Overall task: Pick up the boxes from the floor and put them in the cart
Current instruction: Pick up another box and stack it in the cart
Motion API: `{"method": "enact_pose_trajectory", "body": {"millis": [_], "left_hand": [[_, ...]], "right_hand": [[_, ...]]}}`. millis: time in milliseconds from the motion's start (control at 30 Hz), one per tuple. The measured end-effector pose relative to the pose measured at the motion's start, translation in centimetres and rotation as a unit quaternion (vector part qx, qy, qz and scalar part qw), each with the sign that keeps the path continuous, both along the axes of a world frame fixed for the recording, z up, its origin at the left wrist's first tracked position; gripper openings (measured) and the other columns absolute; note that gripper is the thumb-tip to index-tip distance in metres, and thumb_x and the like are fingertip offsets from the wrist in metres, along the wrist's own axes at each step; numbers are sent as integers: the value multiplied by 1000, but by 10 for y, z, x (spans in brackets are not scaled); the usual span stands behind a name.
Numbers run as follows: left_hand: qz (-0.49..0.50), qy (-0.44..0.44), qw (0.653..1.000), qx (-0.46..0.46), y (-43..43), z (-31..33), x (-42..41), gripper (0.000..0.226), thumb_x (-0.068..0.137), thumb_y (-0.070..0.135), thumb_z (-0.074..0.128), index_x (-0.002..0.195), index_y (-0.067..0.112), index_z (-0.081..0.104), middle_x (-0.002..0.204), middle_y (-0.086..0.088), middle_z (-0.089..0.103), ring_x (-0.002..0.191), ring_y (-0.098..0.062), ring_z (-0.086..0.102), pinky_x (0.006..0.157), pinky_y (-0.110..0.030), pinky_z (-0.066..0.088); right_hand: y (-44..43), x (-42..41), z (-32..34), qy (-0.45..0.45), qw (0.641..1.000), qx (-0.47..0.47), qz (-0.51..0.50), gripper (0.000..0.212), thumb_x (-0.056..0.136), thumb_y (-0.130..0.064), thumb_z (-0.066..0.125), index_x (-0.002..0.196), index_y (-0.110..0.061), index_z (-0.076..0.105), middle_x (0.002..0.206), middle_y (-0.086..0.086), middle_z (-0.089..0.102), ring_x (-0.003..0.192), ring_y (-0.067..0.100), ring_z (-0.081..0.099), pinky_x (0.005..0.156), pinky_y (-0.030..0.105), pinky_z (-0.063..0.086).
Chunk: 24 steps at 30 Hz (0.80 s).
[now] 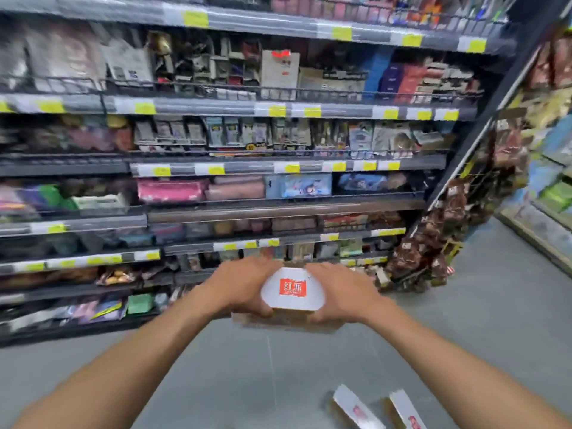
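Both arms reach forward and hold a stack of white-topped boxes (292,292) with a red square logo, well above the floor. My left hand (244,286) grips the stack's left side, fingers curled over the top edge. My right hand (339,294) grips its right side the same way. The brown sides of the lower boxes show beneath my hands. Two more boxes of the same kind lie on the grey floor at the bottom right, one (356,408) beside the other (405,410). No cart is in view.
Store shelving (216,109) full of packaged goods with yellow price tags fills the view ahead. A rack of brown snack bags (433,243) hangs at the shelf end on the right. Another shelf unit (554,187) stands at the far right across the aisle.
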<state>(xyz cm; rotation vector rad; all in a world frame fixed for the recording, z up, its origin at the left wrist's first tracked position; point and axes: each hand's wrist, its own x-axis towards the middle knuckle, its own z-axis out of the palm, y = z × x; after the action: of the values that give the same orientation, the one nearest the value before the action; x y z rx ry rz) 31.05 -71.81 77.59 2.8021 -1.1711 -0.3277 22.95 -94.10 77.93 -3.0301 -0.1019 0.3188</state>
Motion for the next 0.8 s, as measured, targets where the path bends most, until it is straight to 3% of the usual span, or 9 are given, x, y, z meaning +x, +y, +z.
{"method": "enact_pose_trajectory", "body": {"millis": [133,333,433,600,800], "left_hand": [[118,5,993,3,76,5,-33,85,63,59,75,138,44,38,131,14,57,122,-18,53,90,-46,52],[280,7,960,7,198,8,-99,85,65,57,77,138,42,37,133,9,56,123,-20,53,92,-44,51],[361,20,932,1,262,6,-143,83,65,54,78,137,37,41,136,9,57,124,-21,54,93,-43,51],[479,28,877,-3,372,3,-225,80,65,55,78,134,40,41,130,13,57,123,-19,54,94,-42,51],[575,32,817,-10,501,4,-327,90,68,65,78,144,43,35,139,14,52,128,-18,50,98,-38,43]], "right_hand": [[63,23,0,7,994,2,111,90,61,-69,74,139,-44,36,134,-13,55,126,21,52,89,44,50],[192,33,1,6,963,-1,268,76,59,-64,73,124,-43,40,119,-12,57,115,22,56,70,39,40],[267,24,1,9,939,4,344,70,58,-63,72,116,-44,39,115,-14,57,112,20,57,69,38,39],[402,-11,-3,25,897,19,441,67,54,-64,69,111,-38,43,109,-16,57,109,17,57,77,40,51],[563,-75,-5,29,841,27,539,66,55,-65,68,110,-38,44,113,-13,61,109,19,60,75,39,49]]}}
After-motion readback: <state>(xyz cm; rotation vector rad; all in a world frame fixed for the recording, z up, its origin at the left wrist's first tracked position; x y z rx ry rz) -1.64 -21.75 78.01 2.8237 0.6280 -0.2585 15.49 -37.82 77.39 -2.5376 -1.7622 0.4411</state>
